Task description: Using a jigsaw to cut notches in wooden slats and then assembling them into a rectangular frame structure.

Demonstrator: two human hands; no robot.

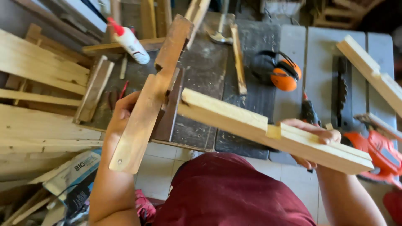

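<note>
Two bare hands hold wooden pieces above the dark bench [201,71]. Far left, pale planks [37,62] lie stacked, and a white glue bottle [130,42] with a red cap rests tilted on the bench near them. The left hand [121,113] closes its grip around a reddish-brown wooden piece [144,109] that runs upward and to the right, with a small hole near its lower end; the fingers are mostly hidden behind the wood, so only the wrapped hold shows. A darker block [169,113] sits against this piece on its right side. Touching that block, a pale wooden beam [234,121] stretches to the right and slightly down, made of two lengths joined at a stepped notch. The right hand [314,138] holds the beam near the notch, fingers curled over its top edge, palm beneath. Behind the beam, orange and black ear defenders [280,71] lie on the bench beside a thin wooden strip [238,58]. Further right, a circular saw blade [341,94] stands in a grey saw table [318,54], and an orange power tool [383,152] lies at the far right.
</note>
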